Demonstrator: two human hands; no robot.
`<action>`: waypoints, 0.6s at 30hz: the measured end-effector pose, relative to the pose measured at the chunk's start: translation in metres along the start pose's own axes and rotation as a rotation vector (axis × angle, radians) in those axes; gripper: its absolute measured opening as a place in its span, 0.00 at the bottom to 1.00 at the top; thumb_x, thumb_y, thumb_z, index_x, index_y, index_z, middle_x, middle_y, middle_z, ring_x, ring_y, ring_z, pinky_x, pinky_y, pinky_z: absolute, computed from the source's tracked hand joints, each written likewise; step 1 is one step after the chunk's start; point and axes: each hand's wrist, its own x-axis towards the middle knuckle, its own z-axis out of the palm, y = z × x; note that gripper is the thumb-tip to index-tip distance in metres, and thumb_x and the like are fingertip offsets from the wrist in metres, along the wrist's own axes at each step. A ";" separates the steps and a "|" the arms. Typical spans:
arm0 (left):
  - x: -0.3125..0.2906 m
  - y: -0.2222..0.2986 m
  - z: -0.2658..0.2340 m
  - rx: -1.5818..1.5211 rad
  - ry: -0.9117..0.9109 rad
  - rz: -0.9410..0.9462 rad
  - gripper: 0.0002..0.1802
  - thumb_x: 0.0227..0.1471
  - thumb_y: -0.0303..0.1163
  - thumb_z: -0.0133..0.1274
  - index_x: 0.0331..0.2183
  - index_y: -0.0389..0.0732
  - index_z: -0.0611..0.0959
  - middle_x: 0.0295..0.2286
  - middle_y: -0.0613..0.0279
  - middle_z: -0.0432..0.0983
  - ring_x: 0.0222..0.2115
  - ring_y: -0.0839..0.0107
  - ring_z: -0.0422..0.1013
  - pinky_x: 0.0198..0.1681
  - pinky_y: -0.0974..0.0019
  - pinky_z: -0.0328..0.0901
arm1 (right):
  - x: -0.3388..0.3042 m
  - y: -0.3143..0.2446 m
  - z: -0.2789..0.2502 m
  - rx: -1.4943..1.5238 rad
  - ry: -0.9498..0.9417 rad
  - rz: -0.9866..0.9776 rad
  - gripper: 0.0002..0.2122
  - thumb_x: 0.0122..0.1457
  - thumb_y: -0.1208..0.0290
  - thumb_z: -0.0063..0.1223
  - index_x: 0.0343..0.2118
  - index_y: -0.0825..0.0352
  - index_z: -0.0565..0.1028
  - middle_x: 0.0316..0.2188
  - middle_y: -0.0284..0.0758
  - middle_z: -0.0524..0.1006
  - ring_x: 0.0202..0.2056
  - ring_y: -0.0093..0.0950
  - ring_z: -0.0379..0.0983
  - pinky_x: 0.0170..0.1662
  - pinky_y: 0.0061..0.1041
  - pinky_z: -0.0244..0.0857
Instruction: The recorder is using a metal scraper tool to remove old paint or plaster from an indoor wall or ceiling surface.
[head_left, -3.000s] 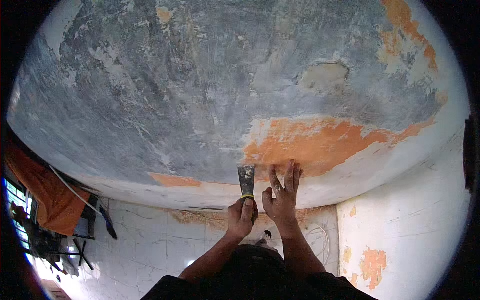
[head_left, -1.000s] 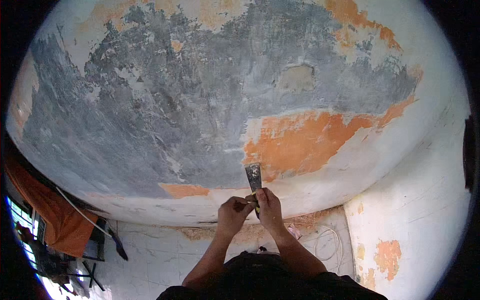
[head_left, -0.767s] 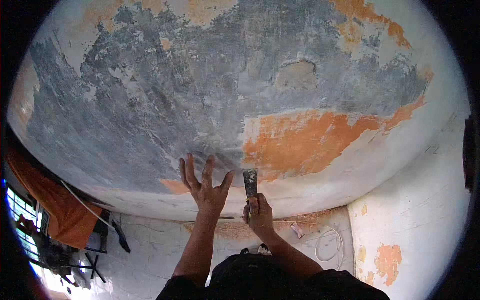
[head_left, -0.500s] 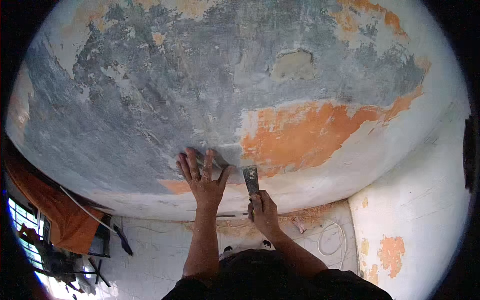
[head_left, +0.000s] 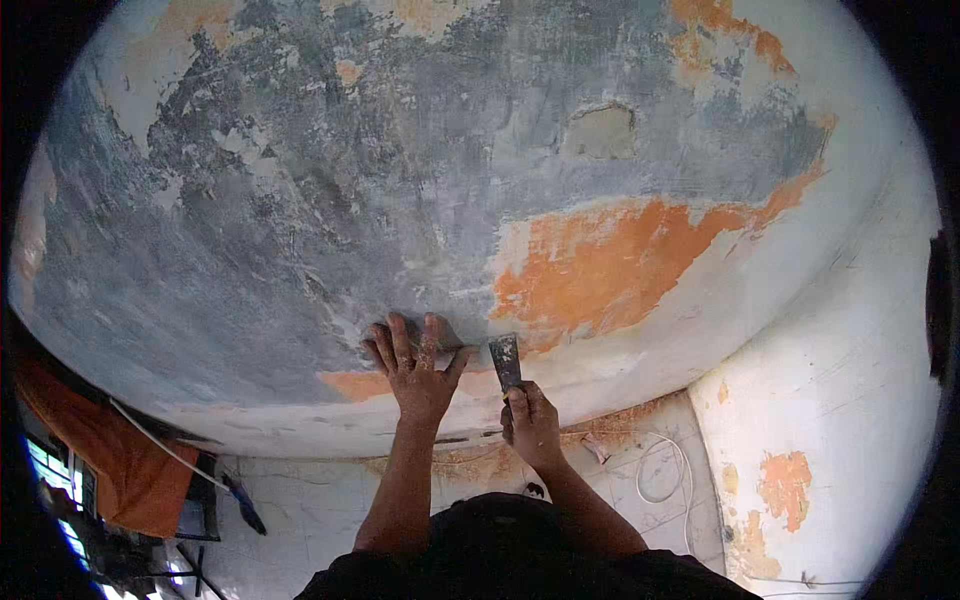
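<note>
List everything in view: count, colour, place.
Scraper: one, dark blade, in the right hand
Facing wall: one, grey, orange and white, ahead
Side wall: one, whitish with orange patches, right
Cloth: one, orange, lower left
Pole: one, white with dark end, by cloth
Cable: one, white, looped on the floor
Small item: one, pinkish, unclear, floor
Clutter: uncountable, dark, lower left
Sleeves: two, black, bottom
Left hand: one, spread on facing wall
Right hand: one, gripping scraper
</note>
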 end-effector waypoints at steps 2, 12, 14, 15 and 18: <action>0.000 -0.004 0.004 -0.001 0.010 0.003 0.45 0.44 0.58 0.59 0.60 0.55 0.62 0.62 0.48 0.41 0.63 0.42 0.36 0.60 0.31 0.36 | 0.003 -0.002 0.002 -0.044 0.006 -0.022 0.13 0.66 0.61 0.40 0.37 0.68 0.68 0.14 0.30 0.67 0.14 0.19 0.63 0.17 0.22 0.59; -0.002 -0.003 0.000 -0.026 -0.021 -0.002 0.48 0.41 0.58 0.62 0.60 0.55 0.61 0.63 0.47 0.38 0.63 0.40 0.33 0.59 0.28 0.33 | 0.004 -0.035 0.007 0.025 -0.022 -0.020 0.14 0.66 0.61 0.39 0.39 0.69 0.68 0.16 0.30 0.68 0.15 0.19 0.64 0.18 0.23 0.60; -0.001 0.001 0.003 -0.020 -0.042 -0.004 0.50 0.39 0.58 0.63 0.60 0.56 0.60 0.63 0.47 0.35 0.63 0.40 0.32 0.59 0.28 0.34 | 0.004 -0.023 0.005 -0.007 0.024 0.063 0.14 0.65 0.61 0.40 0.37 0.69 0.68 0.16 0.30 0.68 0.15 0.18 0.63 0.18 0.22 0.60; -0.002 0.001 0.001 -0.013 -0.039 -0.006 0.50 0.39 0.58 0.63 0.60 0.56 0.60 0.63 0.47 0.35 0.63 0.40 0.32 0.59 0.28 0.34 | 0.001 -0.018 0.006 -0.007 0.017 0.060 0.14 0.65 0.61 0.40 0.37 0.69 0.68 0.16 0.30 0.68 0.15 0.18 0.63 0.18 0.22 0.60; 0.001 -0.001 0.000 0.019 -0.076 -0.008 0.53 0.37 0.58 0.64 0.61 0.57 0.58 0.63 0.48 0.34 0.63 0.39 0.31 0.58 0.28 0.34 | 0.000 -0.012 0.009 0.057 -0.041 0.038 0.13 0.65 0.62 0.41 0.36 0.69 0.68 0.16 0.29 0.67 0.15 0.18 0.62 0.18 0.21 0.59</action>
